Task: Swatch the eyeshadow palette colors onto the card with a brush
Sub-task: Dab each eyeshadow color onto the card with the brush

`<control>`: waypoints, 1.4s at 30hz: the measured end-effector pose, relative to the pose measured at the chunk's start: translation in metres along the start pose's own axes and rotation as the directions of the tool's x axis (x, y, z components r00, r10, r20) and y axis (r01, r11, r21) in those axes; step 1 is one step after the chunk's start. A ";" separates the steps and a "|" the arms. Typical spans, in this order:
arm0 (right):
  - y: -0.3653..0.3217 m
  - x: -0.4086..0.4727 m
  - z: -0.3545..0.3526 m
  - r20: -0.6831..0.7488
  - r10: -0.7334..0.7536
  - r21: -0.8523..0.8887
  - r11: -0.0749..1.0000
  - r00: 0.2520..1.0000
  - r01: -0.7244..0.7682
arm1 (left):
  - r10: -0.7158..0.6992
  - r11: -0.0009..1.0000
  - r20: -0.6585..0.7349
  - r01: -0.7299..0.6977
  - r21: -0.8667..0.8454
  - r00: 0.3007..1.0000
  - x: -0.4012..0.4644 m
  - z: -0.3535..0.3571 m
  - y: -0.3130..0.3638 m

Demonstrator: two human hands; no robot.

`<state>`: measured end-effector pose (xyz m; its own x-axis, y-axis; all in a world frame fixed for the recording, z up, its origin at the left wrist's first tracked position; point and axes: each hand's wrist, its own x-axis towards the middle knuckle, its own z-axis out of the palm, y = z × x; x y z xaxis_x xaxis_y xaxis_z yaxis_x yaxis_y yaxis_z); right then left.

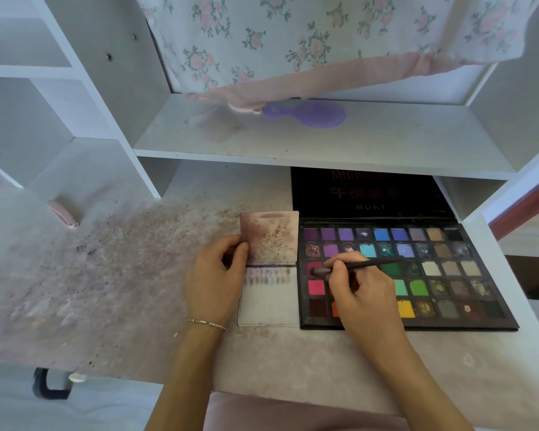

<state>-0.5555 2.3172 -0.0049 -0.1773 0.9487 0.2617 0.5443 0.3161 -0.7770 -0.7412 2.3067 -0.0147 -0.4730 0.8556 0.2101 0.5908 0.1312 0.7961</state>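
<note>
Eyeshadow palette lay centre-right; right hand pinched the brush, tip in a pink pan. Left hand pinched the card. Overloaded bristles could scatter powder across existing swatches.

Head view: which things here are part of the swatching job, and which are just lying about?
In use: eyeshadow palette, brush gripped by the right hand, card held by the left hand.
Lying about: purple hairbrush, floral cloth, pink item.
</note>
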 end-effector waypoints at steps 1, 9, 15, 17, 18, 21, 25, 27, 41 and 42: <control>0.000 0.000 0.000 -0.013 -0.007 0.002 1.000 1.000 0.007 | -0.002 1.000 -0.001 0.002 0.002 1.000 0.000 0.000 0.000; 0.001 0.000 0.000 -0.033 -0.017 0.012 1.000 0.999 0.018 | 0.001 1.000 0.002 -0.001 0.010 1.000 0.000 0.000 0.001; 0.001 0.000 -0.001 -0.023 -0.005 0.022 1.000 1.000 0.005 | 0.002 1.000 0.011 -0.002 0.013 1.000 0.001 -0.002 0.003; 0.000 -0.001 -0.002 -0.043 -0.001 0.078 0.997 0.999 0.005 | -0.001 1.000 0.018 0.001 0.001 1.000 0.001 -0.002 0.003; -0.001 -0.001 -0.002 -0.057 -0.005 0.105 0.994 0.998 0.010 | -0.001 1.000 0.021 0.001 -0.008 1.000 0.002 -0.002 0.003; -0.005 -0.001 -0.003 -0.089 -0.038 0.169 0.984 0.995 0.053 | -0.006 1.000 0.043 0.006 -0.017 0.999 0.002 -0.004 0.002; -0.010 -0.003 -0.002 -0.083 -0.087 0.203 0.974 0.993 0.102 | -0.030 0.998 0.109 0.036 -0.045 0.994 0.007 -0.009 -0.001; -0.015 -0.006 0.003 -0.053 -0.116 0.213 0.969 0.992 0.125 | -0.018 0.998 0.161 0.027 -0.056 0.987 0.010 -0.014 -0.002; -0.034 -0.011 0.038 0.146 -0.137 0.214 0.971 0.980 0.105 | 0.076 0.996 0.149 -0.069 -0.049 0.986 0.010 -0.019 -0.004; -0.034 -0.011 0.038 0.155 -0.137 0.211 0.972 0.978 0.102 | 0.080 0.996 0.152 -0.074 -0.043 0.985 0.011 -0.019 -0.004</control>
<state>-0.6033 2.2965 -0.0028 -0.3747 0.8858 0.2737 0.3381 0.4054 -0.8493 -0.7611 2.3056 -0.0050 -0.3199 0.9293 0.1843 0.5954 0.0459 0.8021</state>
